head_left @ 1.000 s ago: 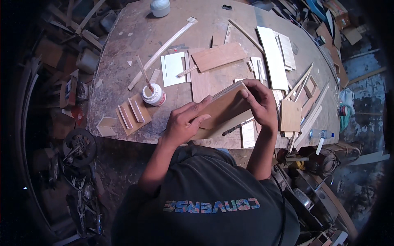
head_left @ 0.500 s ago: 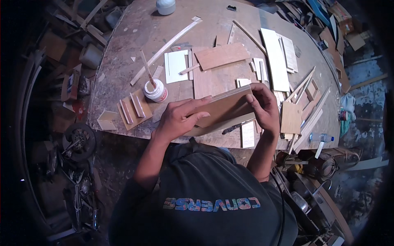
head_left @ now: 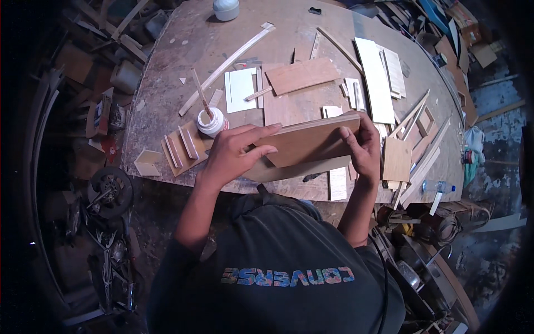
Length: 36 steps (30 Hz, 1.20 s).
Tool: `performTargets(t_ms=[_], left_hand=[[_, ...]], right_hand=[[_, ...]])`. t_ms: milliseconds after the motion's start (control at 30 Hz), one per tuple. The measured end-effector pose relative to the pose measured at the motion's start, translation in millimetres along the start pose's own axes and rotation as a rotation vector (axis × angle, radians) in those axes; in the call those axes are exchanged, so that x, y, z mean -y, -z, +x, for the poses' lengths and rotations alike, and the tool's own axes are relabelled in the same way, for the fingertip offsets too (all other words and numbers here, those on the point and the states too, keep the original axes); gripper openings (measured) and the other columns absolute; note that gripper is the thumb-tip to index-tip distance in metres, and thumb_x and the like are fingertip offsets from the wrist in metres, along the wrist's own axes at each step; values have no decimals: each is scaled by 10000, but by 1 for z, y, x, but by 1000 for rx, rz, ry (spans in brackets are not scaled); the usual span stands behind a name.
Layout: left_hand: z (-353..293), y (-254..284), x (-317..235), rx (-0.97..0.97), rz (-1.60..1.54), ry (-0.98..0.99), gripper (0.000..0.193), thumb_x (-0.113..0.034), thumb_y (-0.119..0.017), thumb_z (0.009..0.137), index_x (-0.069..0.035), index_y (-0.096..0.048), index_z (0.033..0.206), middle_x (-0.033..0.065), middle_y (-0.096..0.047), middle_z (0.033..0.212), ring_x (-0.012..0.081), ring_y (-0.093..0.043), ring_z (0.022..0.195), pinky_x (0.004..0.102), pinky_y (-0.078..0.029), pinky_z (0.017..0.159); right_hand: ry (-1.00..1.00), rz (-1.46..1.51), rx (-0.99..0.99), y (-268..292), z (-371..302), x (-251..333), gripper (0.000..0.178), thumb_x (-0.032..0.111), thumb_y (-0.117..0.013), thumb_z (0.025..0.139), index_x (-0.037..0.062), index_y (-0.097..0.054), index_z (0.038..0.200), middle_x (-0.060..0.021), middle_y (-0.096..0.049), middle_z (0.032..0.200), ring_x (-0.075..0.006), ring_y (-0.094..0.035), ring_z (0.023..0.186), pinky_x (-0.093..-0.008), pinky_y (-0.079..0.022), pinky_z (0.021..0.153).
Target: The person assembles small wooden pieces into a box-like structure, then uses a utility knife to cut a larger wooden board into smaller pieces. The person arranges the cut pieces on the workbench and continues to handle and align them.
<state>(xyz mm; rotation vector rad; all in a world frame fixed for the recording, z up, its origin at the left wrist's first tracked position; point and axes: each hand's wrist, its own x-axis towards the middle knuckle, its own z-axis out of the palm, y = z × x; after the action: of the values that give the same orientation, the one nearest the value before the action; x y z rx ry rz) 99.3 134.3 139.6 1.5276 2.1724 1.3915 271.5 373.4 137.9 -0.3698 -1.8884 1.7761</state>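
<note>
A flat brown wooden board (head_left: 311, 143) is held up between my hands, its pale layered edge uppermost and slightly higher at the right. My left hand (head_left: 233, 153) grips the left end, index finger along the top edge and thumb on the near face. At the other end my right hand (head_left: 364, 147) has its thumb pressed on the near face and its fingers behind, partly hidden. Just below the board a curved grey-brown sheet (head_left: 300, 170) shows; what it rests on is hidden.
Left of my hands stand a white glue jar (head_left: 212, 122) with a stick in it and a small panel with two upright strips (head_left: 182, 149). Plywood pieces (head_left: 303, 76), a long white board (head_left: 374, 80) and loose strips lie across the workbench (head_left: 161, 83). A plastic bottle (head_left: 436, 186) lies near the right edge.
The board has shifted right and turned to a flatter slant, its right end moving with my right hand. My left thumb and index finger now sit nearer its left end.
</note>
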Motion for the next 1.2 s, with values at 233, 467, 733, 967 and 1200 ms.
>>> performTargets(t_ms=[233,467,733,967,1200], left_hand=[[3,9,-8,-80,9,116,402,-228,-847,761,-86,-734,1120,104,-744,951,238,-711,789,315,-542,714],[1,10,-11,-55,125,-96,401,-201,-819,775,-123,-741,1160,67,-677,783,240,-625,643,349,-484,593],[-1,8,-12,-77,118,-87,357,-177,-810,792,-125,-751,1140,58,-678,780,226,-623,632,341,-478,583],[-4,-3,-8,-157,-32,-26,271,-98,-792,833,-27,-725,1085,101,-736,892,177,-692,763,284,-538,744],[-16,-17,22,-151,-384,253,137,-106,-677,955,6,-606,991,112,-728,999,129,-663,884,286,-518,828]], right_hand=[[43,15,2,6,-2,3,310,99,-693,936,-12,-578,1202,-55,-647,1093,-118,-586,1026,-263,-452,915],[52,29,-101,8,-10,0,349,97,-692,931,-20,-561,1232,-72,-644,1101,-128,-589,1033,-273,-447,931],[72,0,-65,6,-9,7,349,102,-683,937,-19,-554,1237,-67,-643,1096,-124,-584,1029,-267,-444,922],[55,-111,7,6,8,24,328,116,-697,934,-17,-578,1208,-56,-647,1083,-113,-582,1022,-266,-447,915],[11,-232,135,6,26,30,344,137,-715,922,-17,-600,1207,-23,-642,924,-86,-568,844,-246,-464,762]])
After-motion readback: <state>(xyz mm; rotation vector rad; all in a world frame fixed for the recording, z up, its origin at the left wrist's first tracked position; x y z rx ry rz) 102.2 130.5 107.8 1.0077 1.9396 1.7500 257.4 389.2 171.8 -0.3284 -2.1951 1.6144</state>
